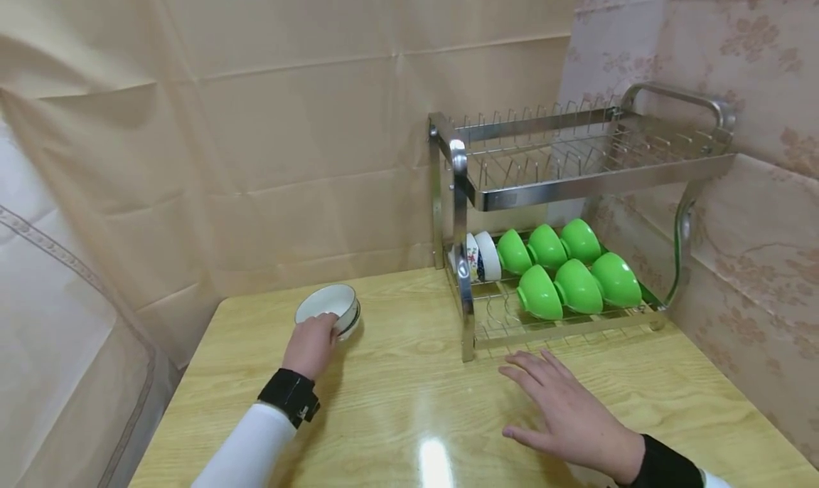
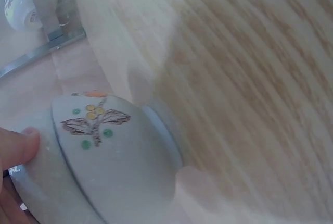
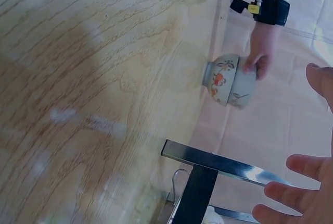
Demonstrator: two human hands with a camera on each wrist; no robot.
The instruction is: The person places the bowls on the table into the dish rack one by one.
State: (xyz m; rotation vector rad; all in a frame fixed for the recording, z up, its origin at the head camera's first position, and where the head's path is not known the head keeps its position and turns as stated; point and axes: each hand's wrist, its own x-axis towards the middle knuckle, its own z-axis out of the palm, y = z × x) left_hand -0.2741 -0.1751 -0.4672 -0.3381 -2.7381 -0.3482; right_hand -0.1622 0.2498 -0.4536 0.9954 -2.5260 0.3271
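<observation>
My left hand (image 1: pixel 311 346) pinches the rim of a white bowl (image 1: pixel 323 304) at the back left of the table. The bowl sits nested in a second white bowl (image 2: pixel 125 151), which has a dark line and a painted flower pattern. In the left wrist view the thumb (image 2: pixel 23 148) lies against the upper bowl's outer side. My right hand (image 1: pixel 563 417) is held over the table in front of the dish rack (image 1: pixel 550 196), fingers spread, with nothing in it.
Several green bowls (image 1: pixel 579 287) lean in rows on the rack's lower tier, beside a few white patterned bowls (image 1: pixel 488 256). Plate wires line the rack's upper tier. A beige curtain (image 1: pixel 307 139) hangs behind the wooden table (image 1: pixel 397 381), and a floral cloth (image 1: pixel 761 210) at the right.
</observation>
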